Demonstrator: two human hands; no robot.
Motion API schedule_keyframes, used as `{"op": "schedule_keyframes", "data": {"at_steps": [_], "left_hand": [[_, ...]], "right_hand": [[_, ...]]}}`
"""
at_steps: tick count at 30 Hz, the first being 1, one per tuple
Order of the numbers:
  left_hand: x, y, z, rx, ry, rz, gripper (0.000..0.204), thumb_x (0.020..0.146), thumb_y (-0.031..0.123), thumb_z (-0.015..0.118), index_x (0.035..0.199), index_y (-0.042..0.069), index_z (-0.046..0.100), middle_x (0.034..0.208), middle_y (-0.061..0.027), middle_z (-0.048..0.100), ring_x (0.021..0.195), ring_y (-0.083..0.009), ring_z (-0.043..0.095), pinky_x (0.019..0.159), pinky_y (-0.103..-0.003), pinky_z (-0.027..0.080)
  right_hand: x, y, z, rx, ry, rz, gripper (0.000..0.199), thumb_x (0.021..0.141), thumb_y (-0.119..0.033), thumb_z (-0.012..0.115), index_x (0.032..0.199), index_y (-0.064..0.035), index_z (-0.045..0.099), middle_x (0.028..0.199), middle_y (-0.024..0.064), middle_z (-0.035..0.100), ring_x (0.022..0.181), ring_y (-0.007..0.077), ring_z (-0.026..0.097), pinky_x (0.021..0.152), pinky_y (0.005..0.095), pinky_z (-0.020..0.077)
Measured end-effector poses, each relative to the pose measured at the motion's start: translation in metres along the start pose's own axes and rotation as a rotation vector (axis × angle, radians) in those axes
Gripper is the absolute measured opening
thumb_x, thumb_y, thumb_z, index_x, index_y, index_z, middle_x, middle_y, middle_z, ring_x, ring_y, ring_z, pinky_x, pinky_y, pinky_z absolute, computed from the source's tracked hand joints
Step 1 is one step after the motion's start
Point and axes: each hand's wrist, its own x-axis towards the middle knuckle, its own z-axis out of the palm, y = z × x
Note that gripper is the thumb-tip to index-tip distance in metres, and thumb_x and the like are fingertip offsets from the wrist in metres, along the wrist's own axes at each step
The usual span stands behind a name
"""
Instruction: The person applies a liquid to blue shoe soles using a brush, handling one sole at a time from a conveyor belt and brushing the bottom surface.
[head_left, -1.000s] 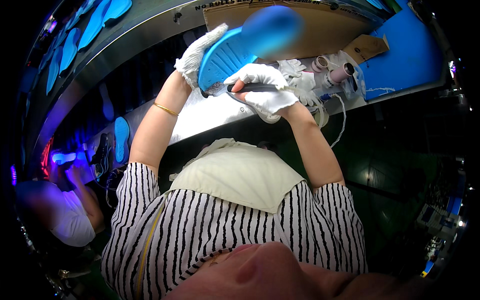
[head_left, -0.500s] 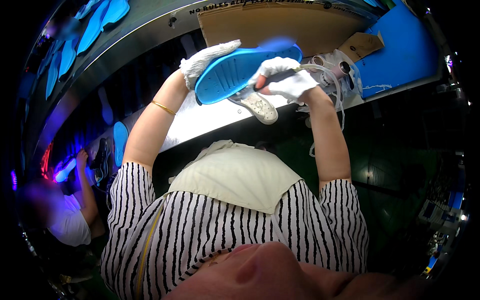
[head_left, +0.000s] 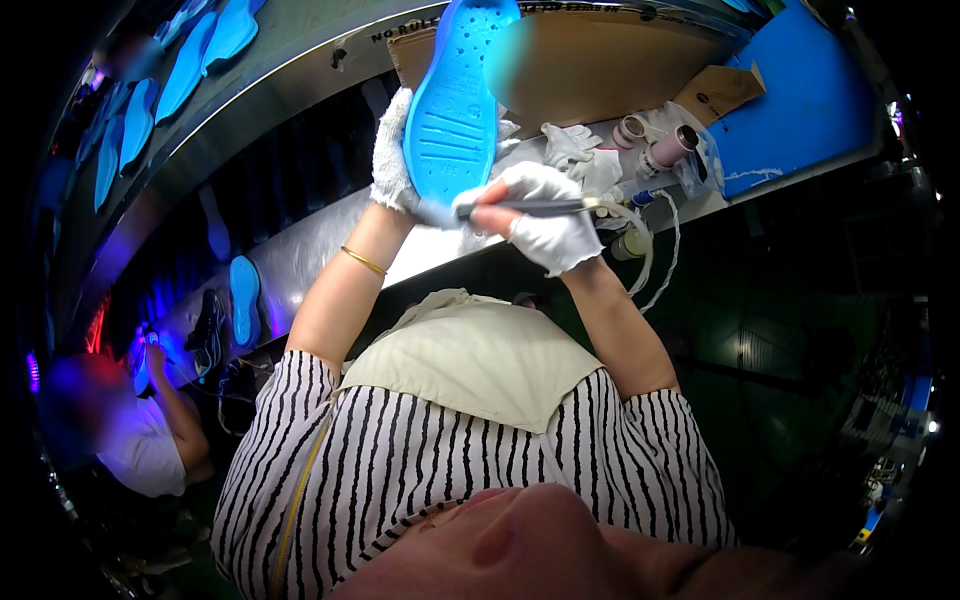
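Note:
A bright blue shoe sole [head_left: 445, 150] stands nearly upright over the bench, its ridged and holed face toward me. My left hand [head_left: 392, 155], in a white knit glove, grips its left edge. In my right hand [head_left: 548, 215], gloved with fingertips bare, is a dark-handled brush [head_left: 550, 208] with a pale tube [head_left: 640, 240] running from its rear end. Its tip is smeared by motion at the sole's lower end; whether it touches cannot be made out.
Behind is a cardboard box [head_left: 590, 65]. To the right lie thread spools [head_left: 672, 146], white gloves [head_left: 580, 150] and a blue board [head_left: 800, 100]. Blue soles [head_left: 185, 75] rest on the rack at upper left; another sole [head_left: 244, 300] is on the metal bench. A person [head_left: 150, 440] works at left.
The sole has turned from slanting rightward to nearly upright. My right hand has moved left and down with the brush, to the sole's lower end. The white shoe has gone from sight.

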Motion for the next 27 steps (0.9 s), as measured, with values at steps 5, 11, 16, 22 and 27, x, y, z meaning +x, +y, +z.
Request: {"op": "schedule_keyframes", "data": {"at_steps": [5,11,16,22,27], "left_hand": [[0.002,-0.008,-0.009,0.12,-0.022,0.061,0.078,0.087,0.058,0.036,0.14,0.001,0.03,0.135,-0.0261,0.041,0.121,-0.0401,0.045,0.103,-0.05,0.036],[-0.004,-0.009,-0.002,0.043,0.026,0.042,0.073,0.087,0.053,0.038,0.135,-0.002,0.036,0.126,-0.0269,0.049,0.112,-0.0397,0.053,0.097,-0.048,0.043],[-0.008,-0.022,0.0,0.126,0.309,0.177,0.057,0.088,0.043,0.047,0.126,0.0,0.046,0.115,-0.0214,0.058,0.101,-0.0319,0.059,0.094,-0.044,0.046],[-0.002,-0.018,-0.01,-0.094,-0.112,0.035,0.068,0.089,0.051,0.037,0.131,-0.003,0.041,0.123,-0.0263,0.051,0.107,-0.0373,0.056,0.097,-0.046,0.043],[-0.007,-0.024,0.008,0.064,0.083,0.025,0.062,0.09,0.05,0.041,0.127,0.001,0.045,0.115,-0.0215,0.058,0.097,-0.0342,0.062,0.085,-0.047,0.052]], "right_hand": [[0.011,0.014,0.002,-0.319,0.249,-0.423,0.014,0.075,0.008,0.068,0.085,-0.0009,0.063,0.085,0.0095,0.067,0.078,0.0127,0.065,0.07,0.025,0.0518],[0.004,-0.007,0.016,-0.119,0.012,-0.302,0.012,0.074,0.005,0.069,0.083,-0.0006,0.064,0.088,0.0127,0.068,0.078,0.0126,0.064,0.069,0.0253,0.0516],[0.03,-0.001,-0.004,-0.254,0.498,-0.491,0.011,0.073,0.004,0.069,0.08,-0.0026,0.065,0.071,0.0082,0.064,0.066,0.0131,0.061,0.06,0.0246,0.0484],[0.024,-0.004,0.009,-0.189,0.164,-0.522,0.014,0.076,0.006,0.067,0.088,-0.001,0.064,0.086,0.0144,0.067,0.074,0.0162,0.065,0.067,0.0257,0.0529],[0.063,-0.021,-0.036,0.101,0.623,-0.366,0.009,0.08,0.004,0.065,0.085,-0.0016,0.061,0.084,0.0118,0.067,0.064,0.0099,0.061,0.059,0.0209,0.05]]}}
